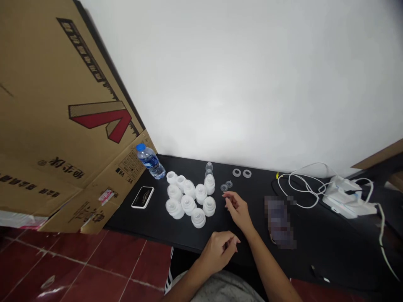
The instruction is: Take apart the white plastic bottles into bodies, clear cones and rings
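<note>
White wall [252, 79] fills the upper view, and a large flattened cardboard carton [47, 109] leans across the view's 10 o'clock side, its lower corner overhanging red floor tiles [78, 268] at 8 o'clock; a black bench [317, 256] runs along the wall, carrying white cables [302, 188] and a white charger block [349, 199] at 2 o'clock; a pixelated, unreadable object [279, 222] lies at 3 o'clock from the hands; a water bottle with a blue cap [150, 161] lies on its side against the carton at 10 o'clock, just above a phone [142, 197]; about ten white plastic moulded parts [188, 204] stand upright in a tight cluster at 11 o'clock from the right hand, some touching; two clear domed pieces [209, 170] sit stacked behind that cluster; two clear rings [241, 173] lie apart at 12 o'clock; two small clear discs [226, 186] lie just above the right hand [239, 212], whose grip is narrow, fingertips drawn together, with nothing visible held; the left hand [218, 251] hovers at the bench's front edge, its grip loosely curled, and I cannot tell whether it holds anything.
</note>
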`<state>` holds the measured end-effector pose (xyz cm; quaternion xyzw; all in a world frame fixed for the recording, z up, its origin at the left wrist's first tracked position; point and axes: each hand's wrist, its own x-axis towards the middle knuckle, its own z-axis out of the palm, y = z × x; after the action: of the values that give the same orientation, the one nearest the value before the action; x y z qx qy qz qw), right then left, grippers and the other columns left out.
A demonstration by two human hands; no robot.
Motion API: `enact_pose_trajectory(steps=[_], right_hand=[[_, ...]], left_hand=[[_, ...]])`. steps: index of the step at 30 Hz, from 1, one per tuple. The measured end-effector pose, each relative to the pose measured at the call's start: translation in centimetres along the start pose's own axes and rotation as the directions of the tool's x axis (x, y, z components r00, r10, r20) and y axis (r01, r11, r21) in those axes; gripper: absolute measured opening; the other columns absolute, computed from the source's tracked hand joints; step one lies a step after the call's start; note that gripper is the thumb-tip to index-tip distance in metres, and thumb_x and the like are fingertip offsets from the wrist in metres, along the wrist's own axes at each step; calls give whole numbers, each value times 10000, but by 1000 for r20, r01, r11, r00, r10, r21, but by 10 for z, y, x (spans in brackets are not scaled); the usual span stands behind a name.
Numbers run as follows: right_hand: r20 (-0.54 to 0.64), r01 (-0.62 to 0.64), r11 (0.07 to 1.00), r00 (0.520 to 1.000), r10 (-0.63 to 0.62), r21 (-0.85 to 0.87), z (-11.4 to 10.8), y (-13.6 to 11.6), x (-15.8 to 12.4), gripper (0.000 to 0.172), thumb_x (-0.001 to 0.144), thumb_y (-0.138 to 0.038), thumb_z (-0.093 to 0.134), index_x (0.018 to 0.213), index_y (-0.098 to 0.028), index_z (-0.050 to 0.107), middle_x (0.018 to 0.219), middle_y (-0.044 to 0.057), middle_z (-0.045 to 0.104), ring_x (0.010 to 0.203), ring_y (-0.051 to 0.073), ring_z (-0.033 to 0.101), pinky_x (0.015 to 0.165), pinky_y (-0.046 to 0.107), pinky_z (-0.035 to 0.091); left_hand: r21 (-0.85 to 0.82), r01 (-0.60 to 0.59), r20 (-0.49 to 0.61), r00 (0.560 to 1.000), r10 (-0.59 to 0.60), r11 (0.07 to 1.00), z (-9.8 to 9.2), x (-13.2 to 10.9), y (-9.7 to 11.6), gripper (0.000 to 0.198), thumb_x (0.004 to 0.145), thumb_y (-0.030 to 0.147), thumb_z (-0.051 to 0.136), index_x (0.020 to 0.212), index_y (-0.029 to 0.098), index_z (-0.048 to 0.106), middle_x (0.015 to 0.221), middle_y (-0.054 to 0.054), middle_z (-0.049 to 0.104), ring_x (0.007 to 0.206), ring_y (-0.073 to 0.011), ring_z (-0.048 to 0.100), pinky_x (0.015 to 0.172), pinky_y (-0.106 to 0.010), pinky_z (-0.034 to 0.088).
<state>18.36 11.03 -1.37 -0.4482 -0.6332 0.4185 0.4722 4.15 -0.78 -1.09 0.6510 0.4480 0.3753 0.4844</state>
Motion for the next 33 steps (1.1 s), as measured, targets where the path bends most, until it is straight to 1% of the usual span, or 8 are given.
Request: enact_pose_trajectory(steps=[4,9,12,15,19,25,29,33], right_hand=[[-240,-22,978,970,-29,-207,-20,15,20,264,1063,-369,564,1184,-202,729,1099,126,796,931,268,750,870,418,615],[-183,8,823,974,-136,-568,-33,17,57,447,1039,-153,445,1420,-178,679,1302,185,714,1194,329,676,1082,501,547],[-166,-106,657,986,-29,-746,-31,11,81,409,1036,-167,550,1422,-198,682,1258,198,664,1170,344,650,967,439,576],[-193,-175,590,981,32,-788,-29,3,95,254,1020,-169,632,1247,-222,734,1232,186,659,1121,328,667,836,369,565],[-200,-208,590,977,81,-780,-33,-2,84,97,1028,-170,656,1087,-209,724,1124,154,718,966,279,723,754,319,508],[-151,-232,686,973,176,-690,-47,-6,8,56,983,-198,700,955,-245,708,788,35,734,678,220,698,625,293,413],[83,-149,932,979,186,-331,-60,-21,-37,69,947,-250,711,879,-254,705,671,-28,673,610,192,634,608,283,428],[261,-137,983,951,165,-122,-71,-41,-44,110,956,-301,731,871,-232,723,737,-22,677,663,168,606,622,269,449]], left_hand=[[33,25,26,999,-26,999,0,2,2,368,1119,381,522,1022,174,810,802,-55,778,612,-134,641,592,-223,438],[93,25,59,998,-31,995,1,6,6,429,1139,437,481,1004,188,803,813,-57,771,625,-144,651,601,-232,450],[116,21,60,998,-28,993,3,8,4,457,1142,466,462,1000,191,799,810,-59,766,633,-152,658,602,-239,456],[115,17,50,998,-23,993,4,7,1,464,1144,479,453,1001,194,791,819,-61,766,638,-155,662,606,-248,467],[76,25,3,1000,-25,997,5,7,-2,425,1145,469,469,1046,197,779,884,-64,760,656,-149,674,630,-258,497],[87,-50,-163,985,63,995,8,25,-2,357,1139,343,467,1427,251,658,1330,-146,681,998,-224,745,837,-356,630],[247,-139,-167,969,184,959,9,45,-4,607,1063,159,518,1644,335,497,1725,-127,424,1549,-333,497,1232,-578,498],[188,-175,-121,972,200,966,11,52,-8,603,1034,144,557,1613,312,536,1635,-101,570,1519,-303,554,1258,-548,493]])
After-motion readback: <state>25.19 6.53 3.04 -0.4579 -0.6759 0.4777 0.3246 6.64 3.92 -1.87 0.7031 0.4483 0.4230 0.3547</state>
